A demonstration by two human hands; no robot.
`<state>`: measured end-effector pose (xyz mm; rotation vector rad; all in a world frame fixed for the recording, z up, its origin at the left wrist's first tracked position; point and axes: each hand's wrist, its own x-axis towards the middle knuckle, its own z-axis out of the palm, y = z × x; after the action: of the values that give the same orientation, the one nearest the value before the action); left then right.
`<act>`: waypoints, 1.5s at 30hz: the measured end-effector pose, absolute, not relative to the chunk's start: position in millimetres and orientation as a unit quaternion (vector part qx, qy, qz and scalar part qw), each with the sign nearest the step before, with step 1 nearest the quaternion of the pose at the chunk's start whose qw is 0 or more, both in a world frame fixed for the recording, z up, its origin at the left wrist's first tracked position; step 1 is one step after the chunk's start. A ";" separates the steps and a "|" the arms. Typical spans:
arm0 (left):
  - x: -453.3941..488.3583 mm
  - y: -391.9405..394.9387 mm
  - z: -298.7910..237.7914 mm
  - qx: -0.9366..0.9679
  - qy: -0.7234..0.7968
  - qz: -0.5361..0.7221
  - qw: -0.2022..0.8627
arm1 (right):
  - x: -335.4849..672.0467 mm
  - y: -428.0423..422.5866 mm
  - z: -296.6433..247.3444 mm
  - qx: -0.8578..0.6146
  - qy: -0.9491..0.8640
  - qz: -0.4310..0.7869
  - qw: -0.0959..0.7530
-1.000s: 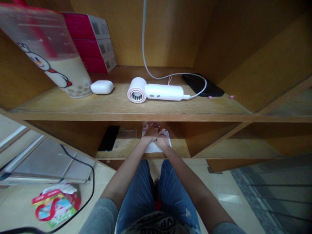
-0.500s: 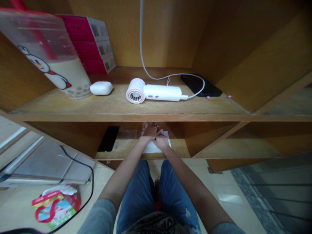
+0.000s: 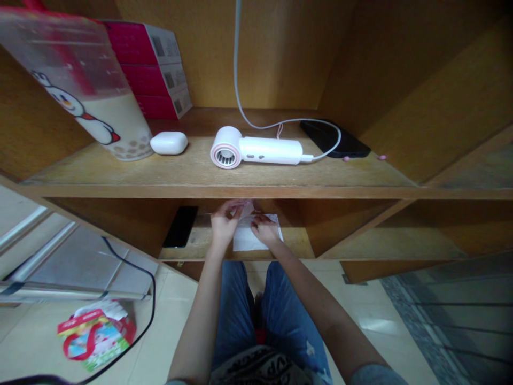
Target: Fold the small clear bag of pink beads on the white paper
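Observation:
In the lower compartment, my left hand (image 3: 225, 218) is closed in a pinch on a thin, pinkish see-through sheet (image 3: 246, 207), which is lifted at one side. A white sheet of paper (image 3: 246, 240) lies flat on the lower shelf below it. My right hand (image 3: 266, 230) rests on that paper's upper right part, its fingers curled in. Whether those fingers grip anything is too small to make out. Left of my left hand, a black phone (image 3: 181, 226) lies on the same shelf.
On the upper shelf stand a bubble tea cup (image 3: 120, 117), pink boxes (image 3: 148, 69), a white earbud case (image 3: 169, 143), a white hair dryer (image 3: 256, 148) with its cord, and a black flat item (image 3: 336, 140). A colourful bag (image 3: 96, 334) and black cable (image 3: 152, 299) lie on the floor.
My hands lay one over the other on the white paper. The left hand has moved left and now raises the see-through sheet, while the right hand stays on the paper.

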<state>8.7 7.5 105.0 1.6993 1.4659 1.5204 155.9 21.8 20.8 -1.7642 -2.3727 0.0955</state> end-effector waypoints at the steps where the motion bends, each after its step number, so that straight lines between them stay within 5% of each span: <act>1: 5.4 1.1 106.7 0.597 0.534 0.560 0.212 | 156.2 22.0 20.6 -0.591 -0.800 0.034 0.098; 13: -14.2 -25.7 81.6 0.310 0.463 0.737 0.382 | 157.6 23.9 15.5 -0.586 -0.800 0.043 0.126; 27: -18.5 -34.9 96.9 0.021 0.222 0.755 0.616 | 157.7 23.6 15.8 -0.584 -0.801 0.045 0.121; 38: -11.9 -34.0 84.2 0.103 0.369 0.791 0.476 | 157.5 25.0 11.8 -0.578 -0.806 0.045 0.120; 45: -13.7 -33.7 80.0 -0.036 0.378 0.741 0.553 | 156.1 28.7 8.1 -0.593 -0.799 0.036 0.091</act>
<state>-13.7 -33.7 80.0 -0.0861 0.8926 1.7526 156.1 28.7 8.1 -1.7616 -2.3752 0.1071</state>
